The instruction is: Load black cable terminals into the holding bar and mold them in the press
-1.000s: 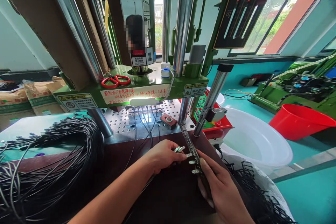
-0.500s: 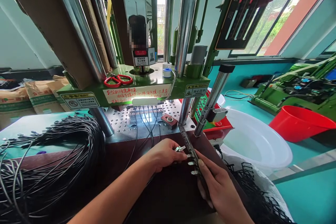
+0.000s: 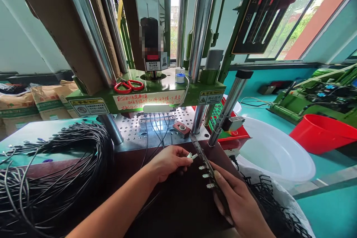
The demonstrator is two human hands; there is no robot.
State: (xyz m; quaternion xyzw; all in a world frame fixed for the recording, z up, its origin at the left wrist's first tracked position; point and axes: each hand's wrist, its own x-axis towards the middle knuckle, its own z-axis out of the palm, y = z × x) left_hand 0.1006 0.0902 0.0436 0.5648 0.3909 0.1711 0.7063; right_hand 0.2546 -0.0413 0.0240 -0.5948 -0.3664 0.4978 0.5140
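Observation:
My left hand (image 3: 170,161) pinches a small bunch of silvery cable plugs (image 3: 190,155) between thumb and fingers, their tips pointing right. My right hand (image 3: 237,193) is closed around the lower part of a long dark bar (image 3: 204,160), which slants up toward the press. Several silvery plugs (image 3: 205,175) stick out of the bar's left side, close to my right thumb. A narrow gap lies between the plugs in my left hand and the bar. Thin black cables (image 3: 160,134) run from the lit fixture under the press toward my left wrist.
The green press (image 3: 167,98) stands ahead, with red-handled scissors (image 3: 128,86) on it. A red block (image 3: 181,129) sits on the perforated plate (image 3: 129,134). Coiled black cables (image 3: 92,148) lie left. At right are a white tub (image 3: 279,156) and a bag of black parts (image 3: 275,200).
My left hand and its plugs have drawn slightly left, away from the bar. My right hand still grips the bar. The whole view has shifted slightly.

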